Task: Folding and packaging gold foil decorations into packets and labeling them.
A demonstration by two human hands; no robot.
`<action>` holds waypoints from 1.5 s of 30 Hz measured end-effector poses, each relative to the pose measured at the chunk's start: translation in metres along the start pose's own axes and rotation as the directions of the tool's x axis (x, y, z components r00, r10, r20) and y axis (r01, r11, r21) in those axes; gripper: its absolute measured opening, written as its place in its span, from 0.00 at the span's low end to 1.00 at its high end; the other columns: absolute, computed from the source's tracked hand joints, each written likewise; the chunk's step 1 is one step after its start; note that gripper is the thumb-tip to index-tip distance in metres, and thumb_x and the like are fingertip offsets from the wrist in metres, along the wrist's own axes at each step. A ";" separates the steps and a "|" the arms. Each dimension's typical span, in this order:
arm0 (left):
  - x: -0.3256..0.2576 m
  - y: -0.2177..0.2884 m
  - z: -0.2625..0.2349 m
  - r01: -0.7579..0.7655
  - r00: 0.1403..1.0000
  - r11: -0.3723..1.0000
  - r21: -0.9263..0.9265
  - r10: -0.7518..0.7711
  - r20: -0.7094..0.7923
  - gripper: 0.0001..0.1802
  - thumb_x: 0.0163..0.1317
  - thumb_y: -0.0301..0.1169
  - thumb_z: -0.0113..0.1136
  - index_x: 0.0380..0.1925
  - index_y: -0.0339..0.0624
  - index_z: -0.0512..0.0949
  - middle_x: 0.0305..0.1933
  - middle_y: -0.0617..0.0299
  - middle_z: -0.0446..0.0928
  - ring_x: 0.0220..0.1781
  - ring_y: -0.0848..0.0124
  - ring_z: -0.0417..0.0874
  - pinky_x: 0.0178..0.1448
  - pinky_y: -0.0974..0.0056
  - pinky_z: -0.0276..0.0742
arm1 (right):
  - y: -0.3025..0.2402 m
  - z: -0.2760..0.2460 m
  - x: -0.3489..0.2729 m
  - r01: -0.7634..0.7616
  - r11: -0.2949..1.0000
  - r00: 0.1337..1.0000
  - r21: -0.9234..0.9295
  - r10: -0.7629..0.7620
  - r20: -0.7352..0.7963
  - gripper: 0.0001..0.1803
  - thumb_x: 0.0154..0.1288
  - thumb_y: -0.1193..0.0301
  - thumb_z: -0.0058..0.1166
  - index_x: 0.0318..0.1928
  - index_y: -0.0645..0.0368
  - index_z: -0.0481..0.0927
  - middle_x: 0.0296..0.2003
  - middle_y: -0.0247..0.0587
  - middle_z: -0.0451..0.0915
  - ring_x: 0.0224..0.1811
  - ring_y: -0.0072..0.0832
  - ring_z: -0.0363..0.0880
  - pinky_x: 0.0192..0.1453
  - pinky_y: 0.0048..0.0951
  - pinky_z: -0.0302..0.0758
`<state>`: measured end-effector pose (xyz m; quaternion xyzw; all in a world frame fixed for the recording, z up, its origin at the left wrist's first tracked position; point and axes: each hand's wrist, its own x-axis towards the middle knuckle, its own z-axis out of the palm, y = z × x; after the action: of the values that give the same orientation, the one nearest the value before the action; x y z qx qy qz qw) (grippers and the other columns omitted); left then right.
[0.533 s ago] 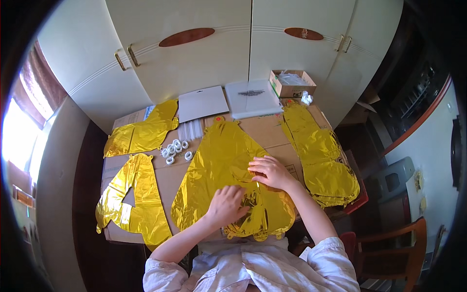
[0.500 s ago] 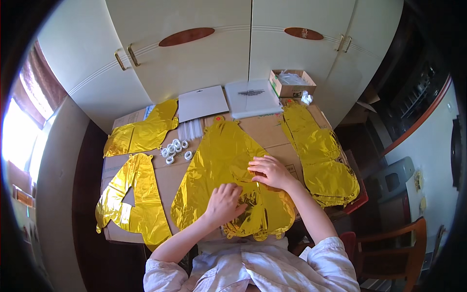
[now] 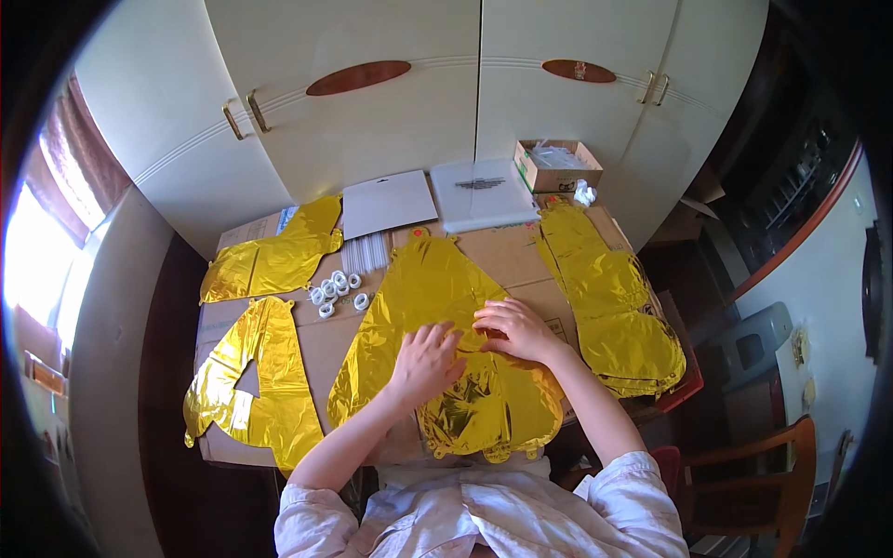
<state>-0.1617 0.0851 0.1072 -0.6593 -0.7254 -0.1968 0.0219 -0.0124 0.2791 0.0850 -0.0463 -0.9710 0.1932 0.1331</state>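
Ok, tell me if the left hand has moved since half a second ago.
Barely. The left hand rests flat on the gold foil balloon, about as far from the white tape rolls as before; any shift is too slight to tell direction.

shiny gold foil balloon, brown cardboard table cover, white rolls, cream cupboard doors

both hands, left hand beside right hand, rest flat on the central foil balloon, with tape rolls to its left and a cardboard box behind-right on the table.
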 end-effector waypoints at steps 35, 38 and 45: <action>0.022 -0.021 0.007 -0.214 0.975 0.977 -0.002 0.214 0.053 0.19 0.65 0.41 0.57 0.51 0.45 0.78 0.59 0.60 0.77 0.64 0.61 0.73 0.67 0.49 0.64 | 0.002 -0.020 0.033 -0.129 0.961 0.887 -0.247 0.223 0.404 0.54 0.49 0.42 0.67 0.73 0.49 0.59 0.75 0.28 0.54 0.78 0.32 0.47 0.78 0.46 0.51; 0.031 -0.014 0.005 -0.297 0.951 0.950 -0.091 0.303 0.063 0.17 0.66 0.41 0.55 0.51 0.48 0.79 0.57 0.65 0.78 0.61 0.65 0.75 0.62 0.52 0.65 | 0.001 -0.022 0.036 -0.127 0.958 0.883 -0.256 0.227 0.412 0.55 0.47 0.44 0.69 0.73 0.49 0.60 0.75 0.28 0.54 0.78 0.33 0.48 0.78 0.47 0.52; 0.045 -0.025 0.019 -0.253 0.964 0.967 0.021 0.250 0.093 0.18 0.67 0.44 0.51 0.52 0.53 0.79 0.56 0.72 0.79 0.52 0.69 0.78 0.52 0.58 0.67 | -0.002 -0.021 0.040 -0.152 0.951 0.872 -0.268 0.256 0.416 0.58 0.45 0.46 0.72 0.74 0.48 0.56 0.74 0.29 0.56 0.78 0.34 0.49 0.77 0.46 0.52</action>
<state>-0.1873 0.1318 0.0966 -0.7538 -0.6391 -0.1507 0.0248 -0.0451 0.2904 0.1143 -0.1185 -0.9806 0.0993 -0.1206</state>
